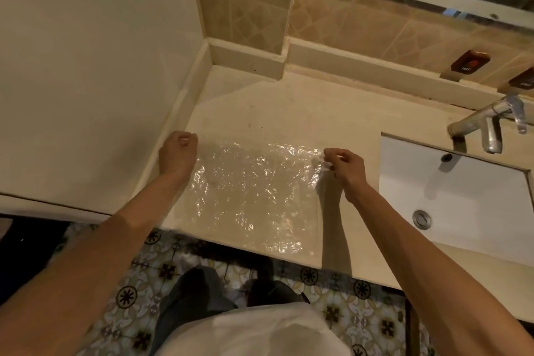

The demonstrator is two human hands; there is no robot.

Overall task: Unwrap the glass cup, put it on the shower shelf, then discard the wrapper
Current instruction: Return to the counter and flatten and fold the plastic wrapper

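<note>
We are pinching the wrap [248,191], thin, clear and crinkly, at its far corners with our left hand [177,153] and right hand [345,166], stretching it flat above the smooth counter [289,107].

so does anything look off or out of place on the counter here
Nothing is spilled or broken. The one odd thing is the clear wrapper: both hands, left and right, pinch its far corners and hold it spread flat over the counter, its near edge hanging past the front. No glass cup is in view.
</note>
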